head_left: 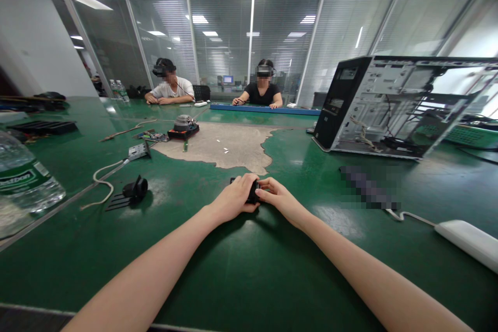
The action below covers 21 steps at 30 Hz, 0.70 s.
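Observation:
Both hands meet at the middle of the green table (249, 270), around a small black part (253, 193). My left hand (235, 198) is closed over its left side and top, with the fingers wrapped round it. From the right, my right hand (278, 198) pinches the part between thumb and fingers. Most of the part is hidden by my fingers, so its exact kind cannot be made out. To the left of my hands lies another black plastic piece with prongs and a round end (134, 190).
An opened computer case (346, 104) stands at the right, beside a green basket (474, 135). A water bottle (27, 176), a metal bracket (138, 151) and a fan-topped heatsink (183, 125) are at the left. A white power strip (469, 241) lies right. Two people sit across the table.

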{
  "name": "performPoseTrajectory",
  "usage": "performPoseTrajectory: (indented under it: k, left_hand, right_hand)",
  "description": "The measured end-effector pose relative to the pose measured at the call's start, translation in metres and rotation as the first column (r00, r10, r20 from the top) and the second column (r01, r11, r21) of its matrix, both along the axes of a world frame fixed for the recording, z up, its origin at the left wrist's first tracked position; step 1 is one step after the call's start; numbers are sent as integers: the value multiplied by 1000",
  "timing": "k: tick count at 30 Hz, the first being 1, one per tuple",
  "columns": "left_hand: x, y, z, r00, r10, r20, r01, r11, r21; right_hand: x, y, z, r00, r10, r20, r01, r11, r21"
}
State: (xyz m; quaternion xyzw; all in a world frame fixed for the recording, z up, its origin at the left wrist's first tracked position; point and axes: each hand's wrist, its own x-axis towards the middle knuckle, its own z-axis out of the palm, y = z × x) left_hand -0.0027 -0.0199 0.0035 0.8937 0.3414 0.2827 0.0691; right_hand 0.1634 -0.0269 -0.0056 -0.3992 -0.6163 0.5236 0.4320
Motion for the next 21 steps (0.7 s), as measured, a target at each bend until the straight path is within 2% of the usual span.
performPoseTrajectory:
  k: [5, 11, 16, 21]
  left_hand:
    - [0, -1, 1, 1000, 3, 2, -3, 1000, -25]
    - [0, -1, 1, 1000, -12, 16, 12, 1000, -14]
    - [0, 0, 0, 1000, -1, 5, 1, 1000, -12]
    - [0, 1, -1, 1000, 4, -7, -4, 1000, -8]
  right_hand:
    - [1, -4, 6, 992, 92, -81, -94, 995, -17]
    - [-1, -3, 1, 997, 19, -78, -21, 1000, -15]
    - [-2, 1, -3, 999, -45, -14, 45, 999, 2]
    - [0, -2, 4, 998, 47, -42, -48, 999, -6]
